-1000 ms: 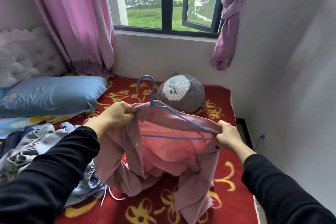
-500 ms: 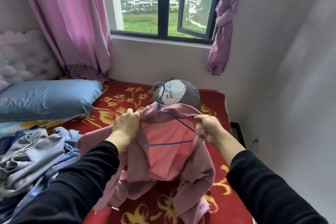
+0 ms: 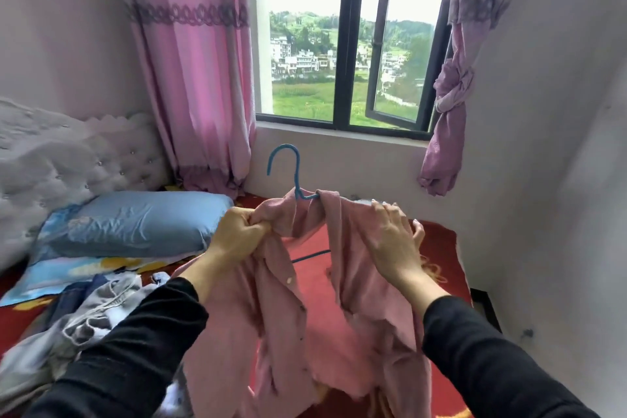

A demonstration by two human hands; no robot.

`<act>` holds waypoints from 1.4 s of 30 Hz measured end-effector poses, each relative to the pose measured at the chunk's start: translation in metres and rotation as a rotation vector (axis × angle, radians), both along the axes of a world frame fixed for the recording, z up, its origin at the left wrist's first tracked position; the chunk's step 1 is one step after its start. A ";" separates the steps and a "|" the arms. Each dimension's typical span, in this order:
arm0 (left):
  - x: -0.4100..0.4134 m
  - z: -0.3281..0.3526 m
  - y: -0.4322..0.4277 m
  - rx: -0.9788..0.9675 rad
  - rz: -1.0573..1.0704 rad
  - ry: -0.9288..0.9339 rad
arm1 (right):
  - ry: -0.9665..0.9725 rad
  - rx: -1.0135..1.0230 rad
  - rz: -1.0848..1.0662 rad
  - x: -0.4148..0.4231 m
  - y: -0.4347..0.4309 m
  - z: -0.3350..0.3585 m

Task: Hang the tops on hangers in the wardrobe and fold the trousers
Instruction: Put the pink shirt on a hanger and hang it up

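Since half a second ago the pink top (image 3: pixel 305 332) and its blue hanger (image 3: pixel 296 176) have come up higher and closer to the head camera. The hook now stands upright against the wall under the window (image 3: pixel 342 44). The grey plush toy I noted earlier is out of sight behind the cloth. The right grip (image 3: pixel 393 241) has shifted from pinching the shoulder edge to lying over that shoulder.

Left grip (image 3: pixel 237 234): closed in a fist, fingers curled tight round a bunch of the top's left shoulder, near the collar.

Right grip: back of hand toward me, fingers spread and only slightly bent over the cloth of the right shoulder. Thumb hidden, so I cannot tell whether it pinches the fabric or merely rests on it.

Top: held up in the air between the two grips, above the bed (image 3: pixel 441 241), front open, hanger neck coming out at the collar. A short run of the hanger's lower bar shows in the opening. The hem hangs down between the black sleeves (image 3: pixel 135 349).

Elsewhere: blue pillow (image 3: pixel 135 220) against the tufted headboard (image 3: pixel 68 159) at left. Pile of grey and blue clothes (image 3: pixel 84 316) on the bed beside the left sleeve. Pink curtain (image 3: pixel 193 61) hangs left of the window, and a second curtain (image 3: pixel 448 102) is knotted at its right.
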State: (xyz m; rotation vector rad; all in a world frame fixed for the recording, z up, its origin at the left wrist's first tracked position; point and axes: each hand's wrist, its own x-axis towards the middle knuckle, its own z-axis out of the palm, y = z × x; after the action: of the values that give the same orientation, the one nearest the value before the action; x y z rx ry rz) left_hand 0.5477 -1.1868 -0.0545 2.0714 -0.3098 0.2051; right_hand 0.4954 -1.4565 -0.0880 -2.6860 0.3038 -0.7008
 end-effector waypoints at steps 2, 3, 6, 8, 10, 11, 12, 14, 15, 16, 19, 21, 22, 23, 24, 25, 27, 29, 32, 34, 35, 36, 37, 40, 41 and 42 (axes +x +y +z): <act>-0.004 0.020 0.018 -0.050 -0.004 0.031 | -0.124 -0.114 0.104 0.010 0.020 0.023; -0.010 0.029 0.026 -0.067 -0.012 0.046 | -0.169 -0.163 0.158 0.014 0.030 0.032; -0.033 0.055 0.052 -0.150 -0.024 0.073 | -0.264 0.053 0.270 0.019 0.062 0.055; -0.051 0.069 0.077 -0.249 -0.008 0.144 | -0.297 0.194 0.305 0.020 0.084 0.066; -0.068 0.076 0.110 -0.242 0.069 0.171 | -0.323 0.258 0.344 0.021 0.105 0.073; -0.079 0.076 0.129 -0.204 0.129 0.149 | -0.334 0.294 0.369 0.020 0.116 0.076; -0.089 0.073 0.149 -0.176 0.197 0.120 | -0.344 0.335 0.399 0.020 0.127 0.081; -0.118 0.062 0.187 -0.079 0.281 0.057 | -0.340 0.406 0.462 0.017 0.147 0.089; -0.136 0.054 0.203 0.026 0.314 0.023 | -0.333 0.433 0.491 0.016 0.157 0.092; -0.154 0.047 0.217 0.135 0.375 0.001 | -0.322 0.455 0.517 0.014 0.169 0.095; -0.202 0.034 0.255 0.119 0.621 -0.063 | -0.221 0.482 0.556 0.007 0.208 0.101; -0.231 0.032 0.279 -0.017 0.700 -0.119 | -0.171 0.474 0.589 0.002 0.237 0.102; -0.244 0.033 0.290 -0.054 0.713 -0.155 | -0.153 0.472 0.610 0.000 0.252 0.101; -0.258 0.036 0.301 -0.079 0.724 -0.188 | -0.138 0.472 0.631 -0.002 0.267 0.101; -0.271 0.040 0.311 -0.090 0.741 -0.207 | -0.125 0.475 0.657 -0.005 0.283 0.100; -0.283 0.044 0.323 -0.086 0.764 -0.217 | -0.108 0.485 0.684 -0.009 0.298 0.100; -0.305 0.052 0.350 -0.107 0.826 -0.206 | -0.070 0.534 0.745 -0.017 0.333 0.101; -0.326 0.061 0.385 -0.127 0.917 -0.176 | -0.048 0.589 0.800 -0.029 0.371 0.103; -0.362 0.076 0.448 -0.241 1.024 -0.073 | 0.000 0.652 0.862 -0.039 0.437 0.100; -0.387 0.080 0.492 -0.318 1.042 0.038 | 0.027 0.686 0.898 -0.049 0.487 0.099; -0.396 0.078 0.516 -0.283 1.088 0.059 | 0.020 0.679 0.926 -0.056 0.513 0.098; -0.405 0.076 0.539 -0.207 1.172 0.049 | 0.001 0.659 0.956 -0.064 0.540 0.096; -0.414 0.073 0.563 -0.123 1.268 0.013 | -0.017 0.646 0.986 -0.072 0.566 0.095; -0.431 0.072 0.611 -0.056 1.314 -0.157 | -0.017 0.644 1.027 -0.096 0.640 0.089; -0.435 0.072 0.618 0.025 1.273 -0.194 | -0.013 0.643 1.038 -0.105 0.664 0.086; -0.437 0.070 0.621 0.153 1.219 -0.191 | -0.004 0.635 1.051 -0.115 0.686 0.085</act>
State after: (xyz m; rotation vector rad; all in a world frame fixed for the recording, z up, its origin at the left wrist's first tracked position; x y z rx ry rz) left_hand 0.1110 -0.5657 0.0156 2.1326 0.8936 1.1224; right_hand 0.3808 -0.7701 -0.0026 -1.8370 -0.7256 -0.2045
